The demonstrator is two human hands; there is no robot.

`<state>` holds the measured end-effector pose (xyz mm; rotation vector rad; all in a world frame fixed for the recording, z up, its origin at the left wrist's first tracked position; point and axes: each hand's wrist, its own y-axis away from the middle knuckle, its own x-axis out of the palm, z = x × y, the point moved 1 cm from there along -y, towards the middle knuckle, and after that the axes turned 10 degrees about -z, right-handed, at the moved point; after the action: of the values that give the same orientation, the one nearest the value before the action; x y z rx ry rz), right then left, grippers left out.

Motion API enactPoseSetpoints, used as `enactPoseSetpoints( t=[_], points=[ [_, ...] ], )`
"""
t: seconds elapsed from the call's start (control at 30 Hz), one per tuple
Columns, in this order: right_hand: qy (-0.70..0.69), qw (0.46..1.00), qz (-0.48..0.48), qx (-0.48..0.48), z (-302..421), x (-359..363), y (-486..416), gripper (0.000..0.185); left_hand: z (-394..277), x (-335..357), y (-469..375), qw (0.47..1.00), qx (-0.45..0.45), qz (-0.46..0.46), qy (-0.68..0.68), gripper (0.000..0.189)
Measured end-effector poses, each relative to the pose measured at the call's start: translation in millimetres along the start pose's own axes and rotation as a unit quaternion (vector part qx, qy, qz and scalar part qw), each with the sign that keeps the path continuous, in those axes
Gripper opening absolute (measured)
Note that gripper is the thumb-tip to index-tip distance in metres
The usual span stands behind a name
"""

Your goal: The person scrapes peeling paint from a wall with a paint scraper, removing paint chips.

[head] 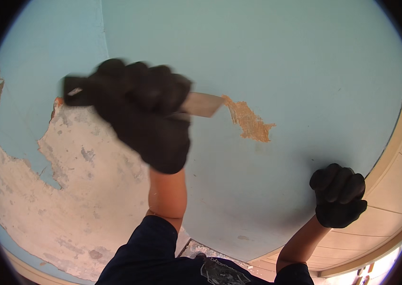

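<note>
My left hand (144, 107), in a black glove and blurred, grips a flat-bladed scraper (204, 104). The black handle end sticks out on the left of the fist, and the metal blade points right. In the picture the blade's tip meets the upper edge of a scraped tan patch (252, 123) on the light blue painted wall (258, 64); whether they touch I cannot tell. My right hand (338, 194), also black-gloved, is curled into a fist at the lower right, before the wall. Nothing shows in it.
To the left the paint is gone over a wide area of rough pale plaster (97, 171), with ragged blue edges. A wall corner (104, 35) rises at the upper left. Along the right runs a cream frame (395, 149) beside cream panelling (390, 192).
</note>
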<state>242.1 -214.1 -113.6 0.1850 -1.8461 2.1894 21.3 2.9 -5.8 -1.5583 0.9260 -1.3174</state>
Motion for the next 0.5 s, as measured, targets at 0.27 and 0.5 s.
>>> enactPoseSetpoints(
  t=[0.27,0.5],
  points=[
    [-0.016,1.0,0.024,0.002,1.3,-0.5,-1.5,0.025,2.9,20.4,-1.3,0.996,0.038,0.004,-0.078,0.055],
    [-0.014,0.999,0.041,-0.002,0.9,-6.7,1.7,0.026,-14.4,16.7,-1.9,0.995,0.091,0.0,-0.047,0.055]
  ],
)
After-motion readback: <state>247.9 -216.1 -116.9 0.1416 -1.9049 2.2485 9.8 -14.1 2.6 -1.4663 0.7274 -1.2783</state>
